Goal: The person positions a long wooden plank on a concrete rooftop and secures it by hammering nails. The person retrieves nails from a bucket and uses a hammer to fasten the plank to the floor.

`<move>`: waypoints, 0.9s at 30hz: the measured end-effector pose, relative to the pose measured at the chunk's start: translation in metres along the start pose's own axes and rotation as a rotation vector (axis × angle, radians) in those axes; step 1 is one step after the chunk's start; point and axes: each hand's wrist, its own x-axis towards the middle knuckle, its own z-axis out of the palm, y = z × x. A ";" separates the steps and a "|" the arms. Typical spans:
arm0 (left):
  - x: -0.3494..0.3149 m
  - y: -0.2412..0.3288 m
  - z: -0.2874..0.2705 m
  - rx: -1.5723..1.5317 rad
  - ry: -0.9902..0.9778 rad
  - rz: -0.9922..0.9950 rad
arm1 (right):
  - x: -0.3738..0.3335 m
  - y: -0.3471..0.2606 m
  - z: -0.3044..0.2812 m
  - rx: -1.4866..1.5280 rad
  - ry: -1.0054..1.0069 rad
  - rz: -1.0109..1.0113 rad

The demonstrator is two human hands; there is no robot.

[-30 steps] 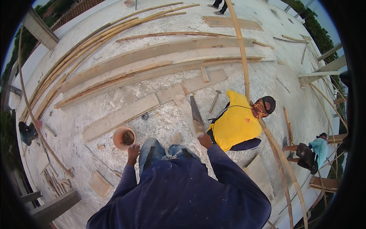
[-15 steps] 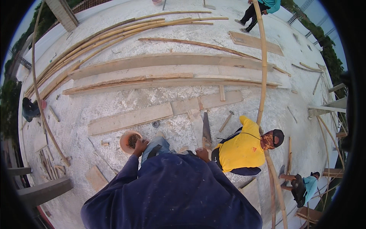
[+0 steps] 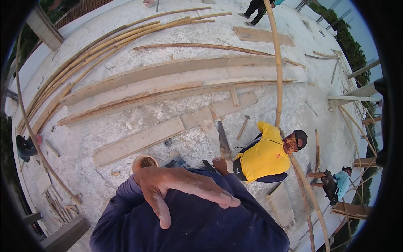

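My left hand [image 3: 184, 185] is raised in front of my dark blue shirt. It is open, with its fingers stretched to the right and its thumb apart, pointing down. Just beyond its wrist stands an orange bucket [image 3: 136, 164], partly covered by the hand, with a heap of thin brown pieces inside, perhaps nails. My right hand [image 3: 220, 165] is closed by my lap; whatever its fingers hold is hidden. A handsaw [image 3: 223, 138] lies on the floor just past it, and a hammer [image 3: 243, 127] lies farther right. Near the planks sits a small dark ring [image 3: 168, 143].
Flat boards [image 3: 138, 140] lie ahead, with long beams [image 3: 168, 71] and bamboo poles [image 3: 105, 48] beyond. A co-worker in a yellow shirt [image 3: 266, 157] is close on my right, beside an upright bamboo pole [image 3: 278, 75]. Other people are farther off, at left, far right and the back.
My left hand has left the bucket and come up towards me, its fingers now spread. My right hand stays about where it was. The whole view has shifted slightly.
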 end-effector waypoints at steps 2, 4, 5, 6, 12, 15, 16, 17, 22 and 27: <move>0.014 0.028 0.025 -0.178 -0.148 0.135 | 0.003 -0.005 0.006 -0.082 0.009 -0.084; 0.022 0.043 0.025 -0.147 -0.238 0.111 | 0.007 -0.009 0.010 -0.113 0.030 -0.085; 0.021 0.051 0.025 -0.113 -0.259 0.099 | 0.010 -0.012 0.012 -0.110 0.014 -0.070; 0.019 0.054 0.024 -0.040 -0.328 0.128 | 0.012 -0.013 0.014 -0.117 -0.028 -0.021; 0.002 0.018 -0.002 0.119 -0.225 0.089 | 0.044 -0.038 0.018 -0.025 -0.112 -0.152; -0.039 0.016 -0.012 0.065 0.053 -0.152 | 0.073 -0.071 0.025 -0.027 -0.053 -0.185; -0.057 0.017 -0.016 0.114 0.136 -0.196 | 0.081 -0.083 0.027 -0.061 -0.042 -0.193; -0.075 0.019 -0.018 0.164 0.221 -0.243 | 0.087 -0.094 0.028 -0.060 -0.085 -0.269; -0.156 0.031 -0.008 0.464 0.723 -0.508 | 0.107 -0.141 0.040 -0.207 -0.224 -0.434; -0.196 0.035 0.004 0.472 1.218 -0.509 | 0.140 -0.172 0.065 -0.429 -0.395 -0.586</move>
